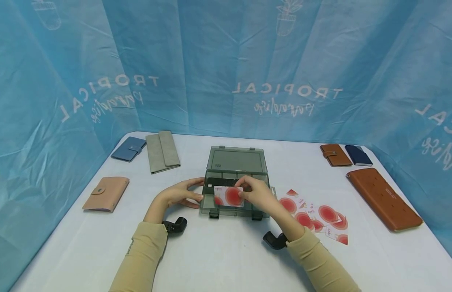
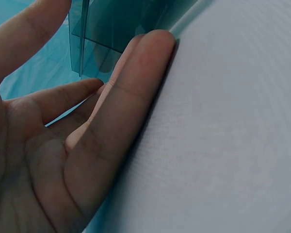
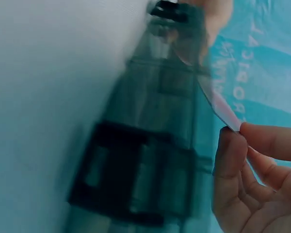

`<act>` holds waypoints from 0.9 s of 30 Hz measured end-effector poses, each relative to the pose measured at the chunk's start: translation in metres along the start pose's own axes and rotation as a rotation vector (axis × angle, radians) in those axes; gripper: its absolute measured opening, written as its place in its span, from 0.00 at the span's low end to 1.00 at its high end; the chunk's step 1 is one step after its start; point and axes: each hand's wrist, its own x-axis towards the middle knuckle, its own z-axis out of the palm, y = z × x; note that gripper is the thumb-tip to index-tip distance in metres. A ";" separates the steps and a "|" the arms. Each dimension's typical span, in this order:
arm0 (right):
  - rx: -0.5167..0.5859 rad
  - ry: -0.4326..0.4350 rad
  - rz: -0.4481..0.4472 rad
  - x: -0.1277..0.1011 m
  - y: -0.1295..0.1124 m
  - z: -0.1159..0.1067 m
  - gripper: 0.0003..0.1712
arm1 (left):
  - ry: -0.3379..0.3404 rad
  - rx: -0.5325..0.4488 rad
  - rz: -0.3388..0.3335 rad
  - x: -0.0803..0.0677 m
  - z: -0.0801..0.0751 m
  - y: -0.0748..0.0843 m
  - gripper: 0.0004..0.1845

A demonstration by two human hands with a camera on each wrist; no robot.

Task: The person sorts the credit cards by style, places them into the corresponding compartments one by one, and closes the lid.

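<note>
Card [image 1: 228, 196] pinched in right hand [image 1: 257, 196] fingers, over box [image 1: 234, 182] | left hand [image 1: 182, 194] fingers straight, relaxed, touching box side | more cards [image 1: 317, 215] right of fingers on table [image 1: 226, 251]

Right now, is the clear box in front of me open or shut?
Open. The box has its lid swung back flat, and the right hand holds a card over it.

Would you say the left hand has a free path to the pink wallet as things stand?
Probably yes: the left hand holds nothing, only touching the box, and bare table lies between it and the pink wallet.
</note>
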 end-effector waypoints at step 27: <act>-0.116 -0.279 0.034 0.004 0.015 0.019 0.19 | 0.008 0.018 0.000 0.002 -0.001 -0.001 0.46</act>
